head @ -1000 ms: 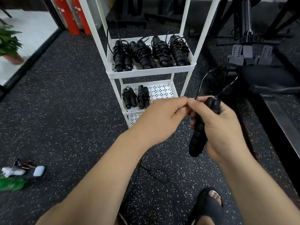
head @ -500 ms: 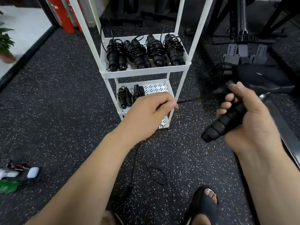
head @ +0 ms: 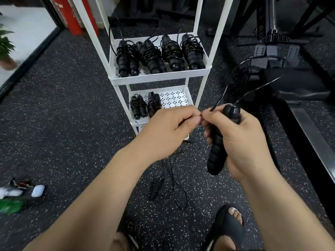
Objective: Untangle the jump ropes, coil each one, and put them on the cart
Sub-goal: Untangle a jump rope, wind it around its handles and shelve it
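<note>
White cart [head: 159, 77], standing on a speckled black floor [head: 72, 109]. Upper shelf: four coiled jump ropes [head: 170, 53] side by side, each cord wound round a pair of black handles. Shelf below: two further coiled jump ropes [head: 145, 105] at its left end. One loose jump rope, in front of the cart: its handle [head: 217, 153], black and ribbed, is grasped in the right hand [head: 241, 140] with the fingers wrapped round it, top end tilted toward the cart. Its cord [head: 253, 89] leaves the handle top and arcs up to the right of the cart, blurred. Left hand [head: 168, 131], in front of the cart's lower shelf, pinches the cord between thumb and forefinger, touching the right hand's fingertips. Second handle [head: 156, 187] lies on the floor in front of the cart, with a slack loop of cord beside it. Black sandal [head: 226, 227] further out from the cart. Small white case [head: 38, 190] on the floor well left of the cart. Red cylinders [head: 68, 13] behind the cart, to its left.
</note>
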### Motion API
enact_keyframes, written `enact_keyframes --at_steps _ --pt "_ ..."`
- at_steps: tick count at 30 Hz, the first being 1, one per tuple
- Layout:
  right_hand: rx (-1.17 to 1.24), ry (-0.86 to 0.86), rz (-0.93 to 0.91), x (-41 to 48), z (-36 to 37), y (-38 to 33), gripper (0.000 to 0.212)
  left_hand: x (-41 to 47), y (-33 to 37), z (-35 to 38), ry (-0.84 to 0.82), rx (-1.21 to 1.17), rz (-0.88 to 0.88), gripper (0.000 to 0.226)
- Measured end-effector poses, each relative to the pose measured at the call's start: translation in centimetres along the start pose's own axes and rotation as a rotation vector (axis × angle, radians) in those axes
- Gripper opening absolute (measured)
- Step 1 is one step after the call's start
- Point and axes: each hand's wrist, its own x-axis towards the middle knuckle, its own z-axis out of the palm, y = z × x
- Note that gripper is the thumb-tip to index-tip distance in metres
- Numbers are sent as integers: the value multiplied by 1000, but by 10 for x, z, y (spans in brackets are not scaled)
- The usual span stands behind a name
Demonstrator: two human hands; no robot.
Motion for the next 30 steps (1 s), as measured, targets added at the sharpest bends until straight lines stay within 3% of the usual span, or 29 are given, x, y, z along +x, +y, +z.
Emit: enact_keyframes --at_steps 6,11,15,19,22,30 --pt "320 142 24 14 -11 -16 10 -1 2 -1 -127 24 -126 15" --pt "513 225 127 18 -21 -16 12 0 -3 -7 -19 -17 -163 19" --pt "392 107 123 6 -17 -9 16 0 -3 -7 7 0 -146 19" --pt "66 -33 90 -1 -10 -3 10 -1 6 -5 -25 44 -79 18" --pt "-90 -12 14 -3 -3 3 5 -2 6 -1 -43 66 -39 17" --pt "120 80 -7 -5 -4 -6 3 1 2 3 -24 75 -54 9"
